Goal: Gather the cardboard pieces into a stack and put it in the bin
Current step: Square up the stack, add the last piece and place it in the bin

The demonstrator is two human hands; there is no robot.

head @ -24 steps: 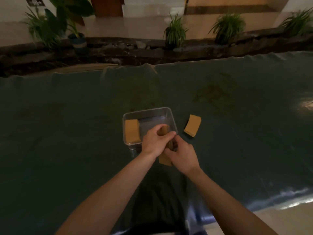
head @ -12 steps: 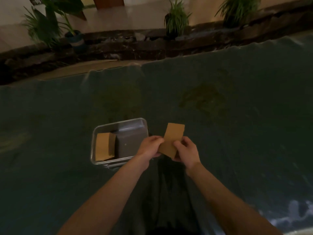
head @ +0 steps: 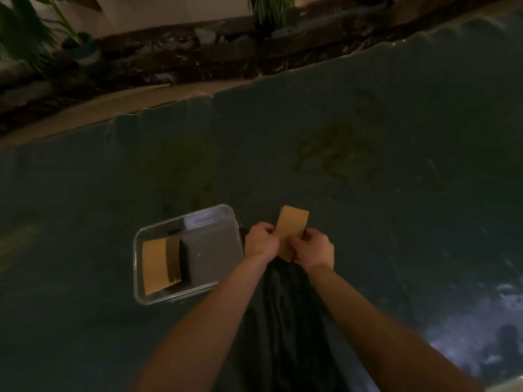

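Both hands hold the cardboard stack [head: 292, 232] upright, just R of the clear bin [head: 189, 254] and above the dark cloth [head: 396, 179]. Left hand [head: 261, 241] fingers curled on its L edge, right hand [head: 312, 247] pinching the lower R edge; no. of pieces not resolvable. More cardboard [head: 161, 265] already lies in bin's L half. Risks: pieces prob. unaligned, so a loose pinch could let one slip out during transfer; stack could catch the bin's near-R rim; low light hampers edge check.
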